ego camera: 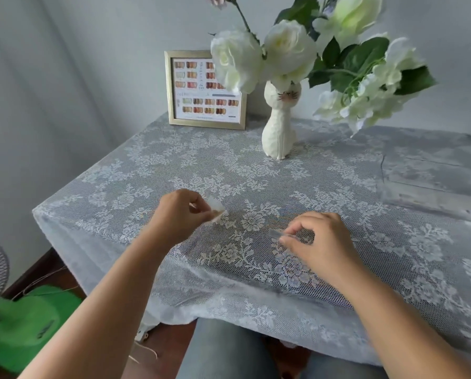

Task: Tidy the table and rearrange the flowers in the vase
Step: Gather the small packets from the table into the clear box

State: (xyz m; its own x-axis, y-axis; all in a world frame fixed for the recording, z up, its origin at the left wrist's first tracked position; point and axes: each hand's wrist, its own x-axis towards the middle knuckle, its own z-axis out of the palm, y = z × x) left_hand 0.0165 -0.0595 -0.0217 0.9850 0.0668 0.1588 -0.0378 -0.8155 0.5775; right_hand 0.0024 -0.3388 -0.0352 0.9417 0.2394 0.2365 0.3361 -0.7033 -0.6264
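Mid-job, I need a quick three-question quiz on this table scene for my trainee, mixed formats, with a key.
1. True or false: the white cat-shaped ceramic vase lies tipped over on the grey lace tablecloth.
2. Which side of the vase is the gold-framed colour chart picture on in the head view? A) left B) right C) in front
3. Fill in: the left hand pinches a small pale ____ piece.

Key
1. False; it stands upright and holds the white artificial flowers.
2. A.
3. Translucent. The right hand likewise has its grip on a small clear piece; what either piece is cannot be told.
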